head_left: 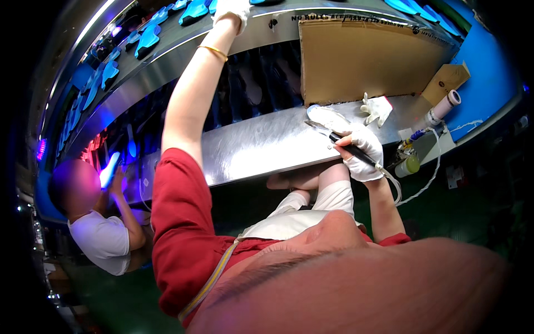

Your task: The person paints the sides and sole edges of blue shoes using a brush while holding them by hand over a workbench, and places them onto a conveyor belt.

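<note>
White fabric gloves [372, 139] cover both of the wearer's hands on my remote feed. I see the right hand [361, 146], fingertips bare, grasping a slim black pen-shaped tool [361, 154] over the near edge of the shiny metal bench [261, 147], thumb and fingers pinching its barrel, a grip that I take to favour fine steering of the tip. Its long axis runs diagonally, more sideways than forward: the tip points left and away from the body, over a pale, rounded flat piece [329, 117], though I cannot tell whether they touch. A white cable [397, 186] leaves the rear end, which probably leaves the tip unobstructed. The left hand [232, 14] is far forward at the dark-grey conveyor belt [175, 32], where bright-blue sole-shaped pieces [147, 40] lie; the upper edge crops its fingers, so I cannot tell whether they grip anything. Another white glove [378, 110] lies near the pale piece, in front of an upright brown cardboard panel [367, 61], presumably within easy reach.
</note>
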`<state>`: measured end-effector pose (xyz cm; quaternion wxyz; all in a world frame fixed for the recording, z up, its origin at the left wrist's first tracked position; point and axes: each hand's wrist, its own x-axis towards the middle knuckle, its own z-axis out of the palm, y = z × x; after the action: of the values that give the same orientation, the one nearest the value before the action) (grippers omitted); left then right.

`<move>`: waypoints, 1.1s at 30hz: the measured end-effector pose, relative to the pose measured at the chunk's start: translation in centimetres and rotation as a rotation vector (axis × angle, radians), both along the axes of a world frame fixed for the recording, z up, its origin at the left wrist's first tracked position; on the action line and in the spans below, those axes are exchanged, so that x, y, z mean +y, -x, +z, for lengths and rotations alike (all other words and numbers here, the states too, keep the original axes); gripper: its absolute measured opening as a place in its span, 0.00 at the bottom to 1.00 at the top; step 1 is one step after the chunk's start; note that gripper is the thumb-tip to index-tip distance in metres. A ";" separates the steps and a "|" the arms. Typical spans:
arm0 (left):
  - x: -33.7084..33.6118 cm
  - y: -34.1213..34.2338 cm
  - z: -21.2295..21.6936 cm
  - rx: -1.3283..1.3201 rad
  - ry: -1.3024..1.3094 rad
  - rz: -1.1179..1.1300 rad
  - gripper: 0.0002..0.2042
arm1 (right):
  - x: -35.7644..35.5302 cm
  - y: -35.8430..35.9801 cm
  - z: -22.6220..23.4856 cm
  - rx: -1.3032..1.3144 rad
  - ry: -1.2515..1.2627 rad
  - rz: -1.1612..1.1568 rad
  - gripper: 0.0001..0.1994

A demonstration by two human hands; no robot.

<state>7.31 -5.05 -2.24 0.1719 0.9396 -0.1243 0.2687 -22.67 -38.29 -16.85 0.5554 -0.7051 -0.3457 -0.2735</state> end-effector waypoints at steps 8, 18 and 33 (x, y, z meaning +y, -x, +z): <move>11.5 2.3 1.7 -0.083 -0.471 0.403 0.23 | 1.2 -1.3 -2.0 0.082 -0.006 -0.020 0.10; 6.9 2.1 3.0 -0.429 -0.778 0.262 0.17 | 1.5 -1.0 -2.8 0.148 -0.023 0.049 0.10; 2.5 22.3 2.5 -0.778 0.361 -0.150 0.20 | 1.1 0.5 -7.1 0.371 -0.120 0.012 0.08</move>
<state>-14.99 -2.52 0.26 0.2928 0.7117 -0.1987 0.6069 -23.15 -37.14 -23.98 0.6523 -0.7069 -0.2246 -0.1559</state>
